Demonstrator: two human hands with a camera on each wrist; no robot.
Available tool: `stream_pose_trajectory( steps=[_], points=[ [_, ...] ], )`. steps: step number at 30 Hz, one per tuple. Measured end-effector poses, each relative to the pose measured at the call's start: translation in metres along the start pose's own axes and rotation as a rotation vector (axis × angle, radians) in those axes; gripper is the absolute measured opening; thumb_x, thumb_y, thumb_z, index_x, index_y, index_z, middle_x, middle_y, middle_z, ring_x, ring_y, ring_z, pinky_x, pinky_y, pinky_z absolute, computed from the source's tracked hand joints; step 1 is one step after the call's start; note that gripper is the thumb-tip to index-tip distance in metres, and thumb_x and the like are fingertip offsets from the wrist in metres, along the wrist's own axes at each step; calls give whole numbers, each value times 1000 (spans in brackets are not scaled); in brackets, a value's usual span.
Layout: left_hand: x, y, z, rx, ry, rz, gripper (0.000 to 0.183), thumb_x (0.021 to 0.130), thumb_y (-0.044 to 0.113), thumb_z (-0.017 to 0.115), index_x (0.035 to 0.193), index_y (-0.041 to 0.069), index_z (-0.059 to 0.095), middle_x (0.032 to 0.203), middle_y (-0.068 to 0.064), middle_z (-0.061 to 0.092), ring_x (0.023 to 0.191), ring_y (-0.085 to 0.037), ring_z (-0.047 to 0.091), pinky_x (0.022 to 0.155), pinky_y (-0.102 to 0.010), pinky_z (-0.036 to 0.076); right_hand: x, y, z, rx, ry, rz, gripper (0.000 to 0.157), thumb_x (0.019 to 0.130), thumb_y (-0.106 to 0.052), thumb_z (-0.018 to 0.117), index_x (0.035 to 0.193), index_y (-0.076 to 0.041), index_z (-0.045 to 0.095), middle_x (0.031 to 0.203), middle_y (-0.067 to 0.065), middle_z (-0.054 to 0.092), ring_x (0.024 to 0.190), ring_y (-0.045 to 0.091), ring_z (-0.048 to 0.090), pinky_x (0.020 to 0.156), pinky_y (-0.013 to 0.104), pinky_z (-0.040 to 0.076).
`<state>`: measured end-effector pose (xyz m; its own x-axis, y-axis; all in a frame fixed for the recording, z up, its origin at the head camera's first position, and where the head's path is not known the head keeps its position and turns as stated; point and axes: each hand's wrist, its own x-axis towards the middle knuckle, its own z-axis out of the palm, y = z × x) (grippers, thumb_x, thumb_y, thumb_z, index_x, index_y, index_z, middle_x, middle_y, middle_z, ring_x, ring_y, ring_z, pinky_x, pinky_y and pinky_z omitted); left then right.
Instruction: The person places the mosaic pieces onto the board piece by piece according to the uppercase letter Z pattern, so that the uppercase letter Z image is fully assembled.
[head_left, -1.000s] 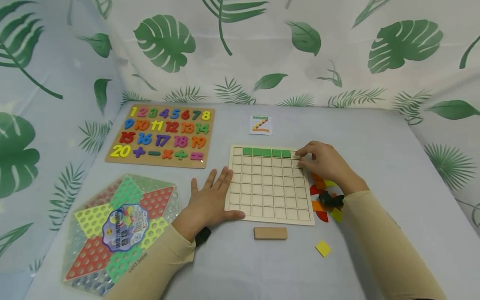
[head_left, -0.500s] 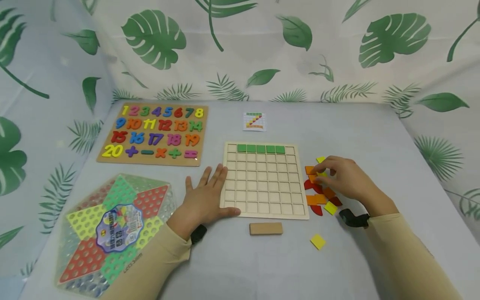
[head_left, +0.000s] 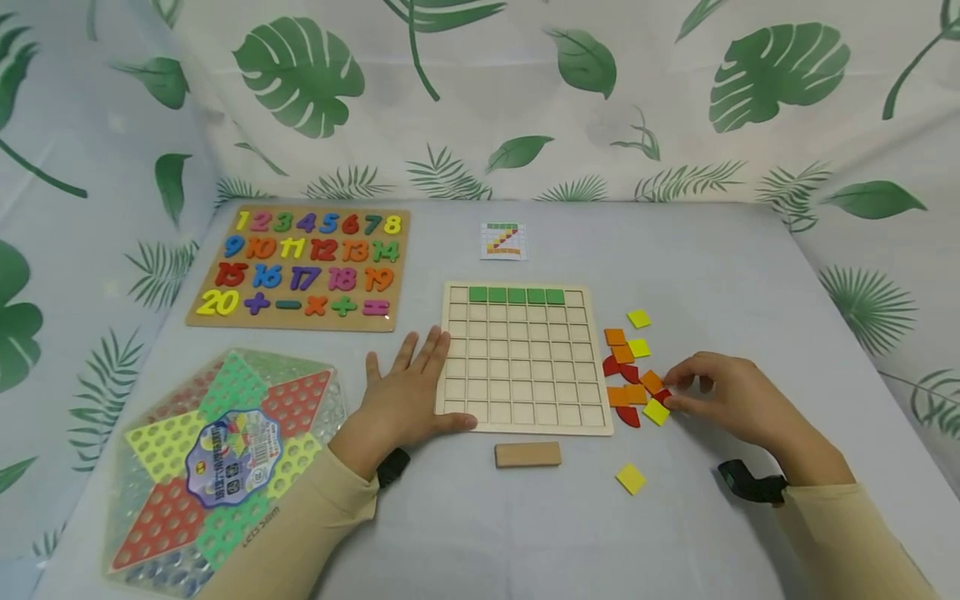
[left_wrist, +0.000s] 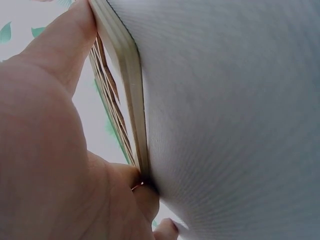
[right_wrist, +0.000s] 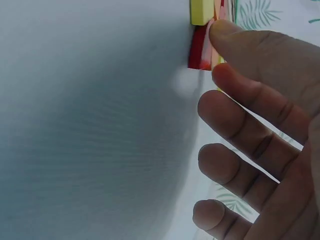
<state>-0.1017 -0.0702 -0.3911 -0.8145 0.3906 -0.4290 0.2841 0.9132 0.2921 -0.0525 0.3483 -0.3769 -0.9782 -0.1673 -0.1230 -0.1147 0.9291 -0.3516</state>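
With the left hand (head_left: pixel 405 400) flat, steadying the grid board (head_left: pixel 521 358), the right hand (head_left: pixel 731 400) seemingly pinches a red tile (head_left: pixel 663 397) from the pile just right of the board, its other fingers relaxed; lifting comes next.

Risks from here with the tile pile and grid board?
1. The right hand reaches into a tight pile of orange, red and yellow tiles that touch and overlap; picking one may nudge or scatter its neighbours.
2. The left hand only lies flat against the board edge; a push from the right might slide it.
3. The five green tiles sit loose in the top row and might be jolted out.
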Motion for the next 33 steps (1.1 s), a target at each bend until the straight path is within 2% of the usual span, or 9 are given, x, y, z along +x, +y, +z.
stream_pose_trajectory(
  steps=[7,11,15,20,28,33],
  points=[
    [0,0,1,0,4,-1,123,85,77,64,168,19,-5,177,2,-10,165,-30,-9,123,-77,1,-2,4,2,-20,23,-22,22,81,-12,88,101,-11,79,92,-1,72,87,18,58,73,25,51],
    [0,-1,1,0,8,0,123,85,78,64,168,19,-4,177,2,-10,165,-30,-8,123,-77,1,-1,6,1,-61,28,-22,21,83,-10,86,102,-11,80,94,0,75,88,20,62,78,34,55],
    [1,-1,1,2,13,1,123,85,78,64,169,19,-4,177,3,-10,165,-30,-8,123,-77,1,0,3,0,-80,12,1,27,83,-19,87,108,-10,80,96,2,76,91,23,63,80,44,56],
    [1,-2,0,-1,15,-1,123,85,77,64,169,19,-4,177,3,-10,165,-30,-8,123,-77,1,1,-1,3,-125,24,2,33,82,-26,89,109,-9,80,95,3,75,92,25,63,81,49,58],
    [2,-2,3,-3,22,-5,123,85,77,65,169,18,-3,177,2,-9,165,-31,-7,123,-77,2,3,-4,6,-133,59,-25,28,82,-19,88,107,-9,80,94,3,73,90,23,60,76,41,56],
    [2,-1,3,-11,23,-5,123,85,77,66,169,19,-3,177,2,-8,165,-30,-7,123,-77,1,7,-3,5,-126,97,-44,25,81,-13,86,105,-10,79,96,4,72,91,23,58,76,41,56]
  ],
)
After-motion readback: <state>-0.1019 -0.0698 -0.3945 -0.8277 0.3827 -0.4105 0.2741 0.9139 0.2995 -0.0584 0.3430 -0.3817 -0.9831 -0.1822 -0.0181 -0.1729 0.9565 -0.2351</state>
